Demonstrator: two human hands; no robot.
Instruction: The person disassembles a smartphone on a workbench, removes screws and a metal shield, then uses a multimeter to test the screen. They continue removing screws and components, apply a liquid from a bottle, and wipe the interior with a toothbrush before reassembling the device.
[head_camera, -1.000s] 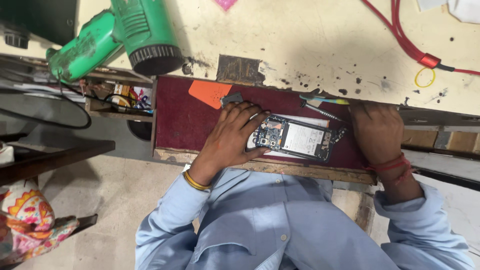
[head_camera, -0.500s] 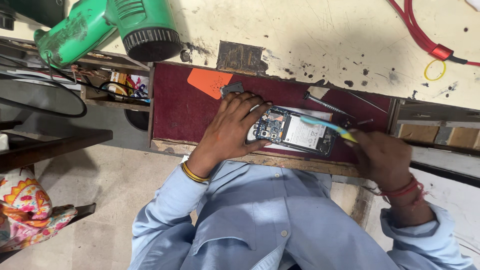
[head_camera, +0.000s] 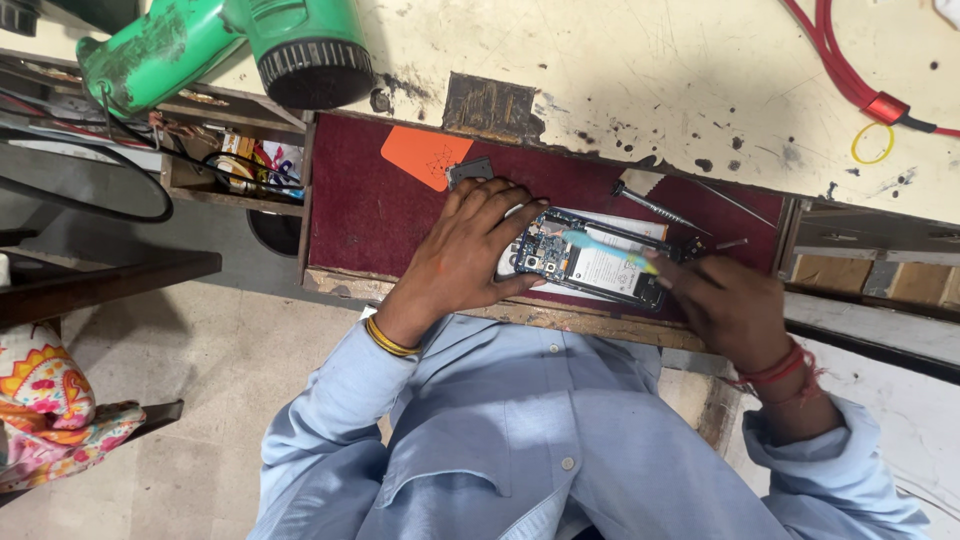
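An opened phone (head_camera: 600, 272) with its circuit board and battery showing lies on the maroon lining of a pulled-out drawer (head_camera: 365, 215). My left hand (head_camera: 465, 255) presses on the phone's left end and holds it still. My right hand (head_camera: 728, 305) grips a thin pale green and yellow tool (head_camera: 605, 244), blurred by motion, with its tip over the phone's middle. A gold bangle is on my left wrist and red thread on my right.
An orange triangular pick (head_camera: 425, 155) and a small grey part (head_camera: 470, 170) lie on the lining behind my left hand. A screwdriver (head_camera: 650, 205) rests behind the phone. On the worn bench top are a green heat gun (head_camera: 230, 45), a red cable (head_camera: 850, 75) and a yellow rubber band (head_camera: 872, 143).
My right hand came in from the drawer's right side with the thin tool and now holds its tip over the phone. My left hand stayed on the phone.
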